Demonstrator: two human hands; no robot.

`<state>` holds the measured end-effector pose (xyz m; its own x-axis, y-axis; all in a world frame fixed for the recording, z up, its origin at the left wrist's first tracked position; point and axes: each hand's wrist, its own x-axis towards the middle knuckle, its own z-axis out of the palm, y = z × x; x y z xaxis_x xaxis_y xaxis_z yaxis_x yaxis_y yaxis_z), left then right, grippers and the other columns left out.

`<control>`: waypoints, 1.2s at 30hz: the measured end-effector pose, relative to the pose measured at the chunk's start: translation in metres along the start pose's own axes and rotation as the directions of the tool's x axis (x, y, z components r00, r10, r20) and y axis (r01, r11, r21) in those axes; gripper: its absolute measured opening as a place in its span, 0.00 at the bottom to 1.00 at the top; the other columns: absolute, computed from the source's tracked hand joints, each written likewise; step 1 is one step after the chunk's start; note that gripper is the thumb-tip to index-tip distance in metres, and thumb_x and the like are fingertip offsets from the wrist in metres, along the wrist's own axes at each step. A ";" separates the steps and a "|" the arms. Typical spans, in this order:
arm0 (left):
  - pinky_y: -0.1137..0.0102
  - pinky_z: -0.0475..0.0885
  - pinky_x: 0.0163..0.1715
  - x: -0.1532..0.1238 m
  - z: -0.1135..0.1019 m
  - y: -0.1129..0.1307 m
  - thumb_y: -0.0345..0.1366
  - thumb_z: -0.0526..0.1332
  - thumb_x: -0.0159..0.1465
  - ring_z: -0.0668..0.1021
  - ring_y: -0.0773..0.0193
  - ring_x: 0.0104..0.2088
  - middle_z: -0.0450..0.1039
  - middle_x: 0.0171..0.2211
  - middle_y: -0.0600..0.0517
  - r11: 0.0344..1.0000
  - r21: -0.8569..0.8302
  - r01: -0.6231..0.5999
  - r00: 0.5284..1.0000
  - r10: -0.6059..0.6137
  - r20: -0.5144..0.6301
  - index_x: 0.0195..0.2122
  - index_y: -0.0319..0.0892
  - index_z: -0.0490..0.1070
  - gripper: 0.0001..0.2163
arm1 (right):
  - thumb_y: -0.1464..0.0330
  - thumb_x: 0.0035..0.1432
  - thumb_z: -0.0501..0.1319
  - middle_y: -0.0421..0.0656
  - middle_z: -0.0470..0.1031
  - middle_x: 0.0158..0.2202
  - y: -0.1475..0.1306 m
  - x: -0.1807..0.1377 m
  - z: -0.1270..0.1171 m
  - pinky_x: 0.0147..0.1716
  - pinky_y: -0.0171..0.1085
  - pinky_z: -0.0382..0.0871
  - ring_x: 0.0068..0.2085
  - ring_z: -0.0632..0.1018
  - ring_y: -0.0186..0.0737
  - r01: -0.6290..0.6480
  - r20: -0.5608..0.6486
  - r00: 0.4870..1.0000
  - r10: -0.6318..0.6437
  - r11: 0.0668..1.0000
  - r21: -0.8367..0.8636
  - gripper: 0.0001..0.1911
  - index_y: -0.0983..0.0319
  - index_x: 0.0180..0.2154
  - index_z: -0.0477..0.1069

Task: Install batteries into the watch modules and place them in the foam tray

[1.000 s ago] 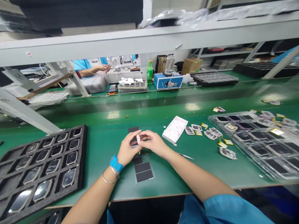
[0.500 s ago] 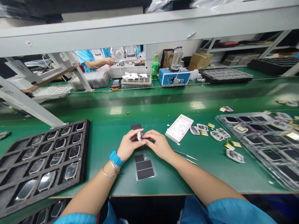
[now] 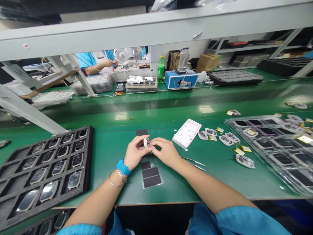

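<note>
My left hand (image 3: 134, 153) and my right hand (image 3: 165, 150) meet over the green bench, fingers pinched together on a small white watch part (image 3: 146, 142) held between them. The left wrist wears a blue band and a thin bracelet. Just below the hands lies a clear sheet with dark rectangular pads (image 3: 151, 174), and one more dark pad (image 3: 142, 132) lies behind them. Thin tweezers (image 3: 194, 162) rest on the bench right of my right wrist.
A black foam tray (image 3: 89, 156) of watch cases fills the left. A white box (image 3: 187, 133), loose watch parts (image 3: 226, 138) and clear trays (image 3: 281, 143) lie to the right. Across the belt another person works beside a green bottle (image 3: 160, 69) and a blue device (image 3: 181, 79).
My hands stay together on the small part, turning it slightly. The camera has shifted a little, so the scene sits slightly differently in view.
</note>
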<state>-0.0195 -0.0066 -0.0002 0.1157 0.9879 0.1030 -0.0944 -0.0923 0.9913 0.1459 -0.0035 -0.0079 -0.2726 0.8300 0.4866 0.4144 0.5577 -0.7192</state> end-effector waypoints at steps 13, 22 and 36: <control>0.65 0.77 0.47 0.004 -0.007 0.010 0.37 0.77 0.47 0.83 0.55 0.44 0.79 0.44 0.47 0.850 -0.464 0.250 0.968 -0.237 0.086 0.47 0.43 0.76 0.26 | 0.74 0.54 0.57 0.48 0.82 0.32 0.032 0.023 -0.124 0.42 0.46 0.74 0.37 0.82 0.50 -0.435 -0.198 0.891 0.408 0.644 -0.629 0.13 0.62 0.33 0.81; 0.73 0.77 0.37 0.000 -0.005 0.009 0.32 0.79 0.43 0.82 0.65 0.36 0.80 0.37 0.52 0.874 -0.438 0.212 0.973 -0.146 0.180 0.41 0.44 0.78 0.23 | 0.67 0.58 0.62 0.40 0.83 0.36 -0.019 0.009 -0.026 0.42 0.38 0.76 0.38 0.82 0.38 -0.150 -0.057 0.985 0.162 0.975 0.166 0.06 0.59 0.34 0.78; 0.74 0.76 0.38 0.002 -0.004 0.006 0.32 0.79 0.42 0.79 0.67 0.36 0.78 0.37 0.52 0.930 -0.339 0.141 0.987 -0.106 0.121 0.41 0.44 0.79 0.24 | 0.70 0.56 0.63 0.39 0.83 0.35 -0.018 0.003 -0.015 0.41 0.38 0.77 0.37 0.83 0.39 -0.188 -0.083 0.973 0.213 0.951 0.245 0.05 0.58 0.32 0.79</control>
<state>-0.0237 -0.0051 0.0059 0.2435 0.9699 0.0065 -0.4066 0.0959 0.9086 0.1506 -0.0114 0.0139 -0.1053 0.9265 0.3613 0.2324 0.3761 -0.8969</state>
